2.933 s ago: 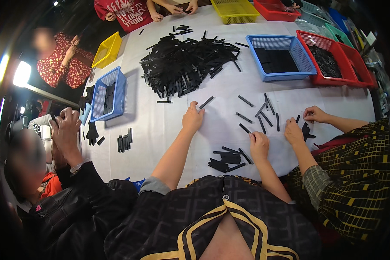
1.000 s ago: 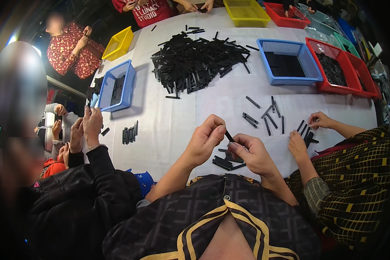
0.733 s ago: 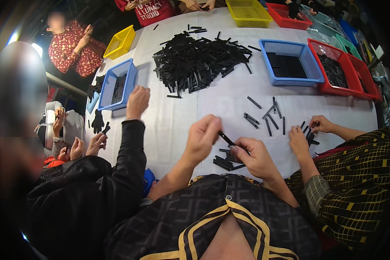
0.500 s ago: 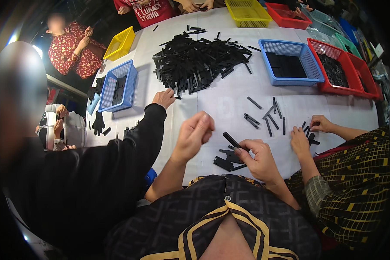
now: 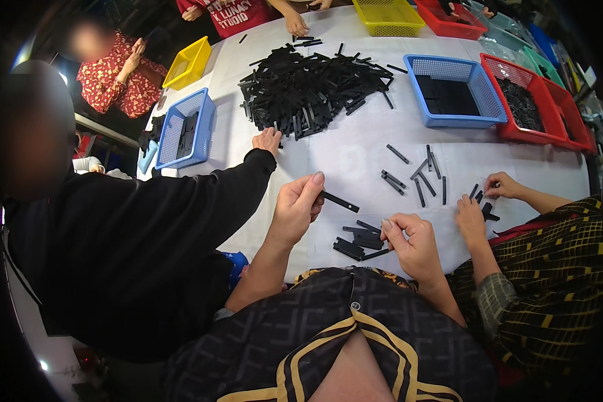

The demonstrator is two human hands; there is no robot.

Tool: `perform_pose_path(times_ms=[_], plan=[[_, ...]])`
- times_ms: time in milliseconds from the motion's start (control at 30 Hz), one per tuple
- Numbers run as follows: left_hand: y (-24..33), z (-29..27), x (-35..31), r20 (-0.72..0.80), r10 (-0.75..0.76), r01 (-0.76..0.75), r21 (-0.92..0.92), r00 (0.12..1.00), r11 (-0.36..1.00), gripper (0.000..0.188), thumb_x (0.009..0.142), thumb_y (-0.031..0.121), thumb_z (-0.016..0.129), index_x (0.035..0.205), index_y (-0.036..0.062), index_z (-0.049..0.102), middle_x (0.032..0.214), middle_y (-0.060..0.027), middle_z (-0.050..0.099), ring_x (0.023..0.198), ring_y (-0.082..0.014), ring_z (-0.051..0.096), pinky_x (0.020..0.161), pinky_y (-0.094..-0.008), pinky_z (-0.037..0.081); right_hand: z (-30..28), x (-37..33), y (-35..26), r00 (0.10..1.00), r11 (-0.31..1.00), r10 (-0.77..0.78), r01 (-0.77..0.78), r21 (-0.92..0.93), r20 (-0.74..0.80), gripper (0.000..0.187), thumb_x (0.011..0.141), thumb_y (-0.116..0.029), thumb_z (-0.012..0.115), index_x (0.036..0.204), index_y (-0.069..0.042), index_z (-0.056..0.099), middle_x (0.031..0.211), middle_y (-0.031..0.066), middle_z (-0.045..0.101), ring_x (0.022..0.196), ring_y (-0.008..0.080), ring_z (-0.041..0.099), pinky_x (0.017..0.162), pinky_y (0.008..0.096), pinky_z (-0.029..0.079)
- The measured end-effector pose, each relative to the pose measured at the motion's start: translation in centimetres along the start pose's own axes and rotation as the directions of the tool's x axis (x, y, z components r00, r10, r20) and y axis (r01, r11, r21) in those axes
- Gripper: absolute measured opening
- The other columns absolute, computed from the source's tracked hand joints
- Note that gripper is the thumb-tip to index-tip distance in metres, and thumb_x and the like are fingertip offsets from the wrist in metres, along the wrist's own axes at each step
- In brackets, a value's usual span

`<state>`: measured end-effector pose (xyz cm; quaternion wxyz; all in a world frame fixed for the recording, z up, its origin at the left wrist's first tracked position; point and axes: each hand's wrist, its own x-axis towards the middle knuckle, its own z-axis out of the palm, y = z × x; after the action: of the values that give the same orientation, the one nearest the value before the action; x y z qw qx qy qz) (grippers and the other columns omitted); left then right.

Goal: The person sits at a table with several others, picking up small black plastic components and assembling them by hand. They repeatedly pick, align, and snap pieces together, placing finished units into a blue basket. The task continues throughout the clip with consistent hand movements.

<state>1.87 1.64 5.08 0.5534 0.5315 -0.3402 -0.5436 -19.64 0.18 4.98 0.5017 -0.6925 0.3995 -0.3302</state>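
Note:
My left hand [image 5: 296, 208] pinches one end of a slim black plastic strip [image 5: 340, 202], which has small holes and sticks out toward the right. To the right of it, my right hand [image 5: 414, 246] is closed with thumb against fingers; whatever it may hold is too small or hidden to name. Between and below my hands, a small pile of black plastic pieces [image 5: 360, 240] lies on the white table [image 5: 315, 161]. Its right end comes close to my right fingers.
A large heap of black strips [image 5: 308, 87] covers the table's far middle, with a neighbour's hand [image 5: 268, 141] at its edge. Loose strips [image 5: 419, 174] lie right, near another worker's hands [image 5: 472, 214]. Blue baskets [image 5: 459, 122], red baskets [image 5: 529, 134] and yellow baskets [image 5: 388, 30] line the sides.
The black strip has passed from my right hand to my left. My right hand has drawn slightly right. The left neighbour's hand has shifted a little toward the heap.

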Motion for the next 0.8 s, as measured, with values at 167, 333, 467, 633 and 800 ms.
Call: perform_pose_path(times_ms=[167,333,467,633,800], plan=[[-0.2,0.1,-0.1,-0.001,-0.036,0.036,-0.077,0.999,0.996,0.032,0.093,0.027,0.046,0.070,0.0042,0.049,0.054,0.0040,0.036,0.039,-0.0014,0.026,0.034,-0.0182,0.016,1.6,0.6,0.2,0.986,0.951,0.148,-0.163,0.262,0.074,0.031,0.089,-0.018,0.049,0.066,0.002,0.054,0.053,0.0034,0.048,0.050,0.0082,0.042,0.050,0.0231,0.035],[-0.5,0.3,-0.2,0.083,-0.041,0.047,-0.066,0.996,0.997,0.032,0.094,0.027,0.043,0.072,0.0041,0.048,0.054,0.0048,0.034,0.041,-0.0019,0.025,0.036,-0.0186,0.017,2.2,1.3,0.6,0.944,0.812,0.223,-0.317,0.490,0.242,0.033,0.092,-0.023,0.045,0.072,0.001,0.055,0.062,0.0027,0.051,0.059,0.0086,0.046,0.057,0.0214,0.037],[-1.0,0.6,-0.4,0.172,0.035,-0.041,0.033,0.984,0.999,0.029,0.094,0.027,0.045,0.076,0.0045,0.047,0.060,0.0045,0.038,0.050,-0.0018,0.031,0.043,-0.0177,0.023,2.5,1.8,0.7,0.912,0.622,0.230,-0.406,0.670,0.340,0.033,0.093,-0.025,0.045,0.075,0.000,0.054,0.066,0.0036,0.052,0.061,0.0101,0.048,0.060,0.0220,0.039],[-1.5,0.5,-0.2,0.235,0.072,-0.082,0.035,0.969,0.996,0.021,0.095,0.019,0.043,0.082,0.0039,0.047,0.061,0.0047,0.039,0.052,-0.0030,0.031,0.046,-0.0180,0.025,2.3,2.1,0.8,0.924,0.729,0.209,-0.366,0.578,0.321,0.033,0.093,-0.027,0.044,0.072,-0.003,0.053,0.063,-0.0003,0.049,0.061,0.0071,0.045,0.061,0.0206,0.035],[-1.4,1.2,-0.1,0.249,0.172,-0.256,0.361,0.953,0.897,0.018,0.092,0.016,0.047,0.082,0.0018,0.049,0.059,0.0000,0.042,0.052,-0.0066,0.035,0.048,-0.0222,0.032,2.1,2.4,1.4,0.909,0.766,0.207,-0.381,0.518,0.362,0.030,0.092,-0.024,0.043,0.074,-0.003,0.053,0.063,-0.0002,0.049,0.062,0.0071,0.045,0.060,0.0212,0.035]])
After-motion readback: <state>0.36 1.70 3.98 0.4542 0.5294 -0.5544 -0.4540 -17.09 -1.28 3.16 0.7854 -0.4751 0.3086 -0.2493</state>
